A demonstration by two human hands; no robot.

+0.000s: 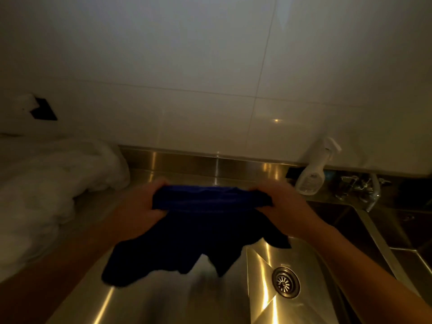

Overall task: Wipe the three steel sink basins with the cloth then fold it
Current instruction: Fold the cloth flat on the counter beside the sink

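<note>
A dark blue cloth (198, 230) hangs in the air over the steel sink unit, stretched between both hands. My left hand (138, 206) grips its upper left corner and my right hand (282, 204) grips its upper right corner. The cloth's lower edge droops in uneven folds above the steel surface. Below and to the right lies a steel basin (261, 295) with a round drain (285, 282). Another basin (364, 232) lies further right, dark and partly cut off.
A white spray bottle (313, 174) stands by the wall at the right, next to a chrome tap (371, 190). A crumpled white plastic bag (58, 183) lies at the left. White tiled wall (210, 78) rises behind the steel backsplash.
</note>
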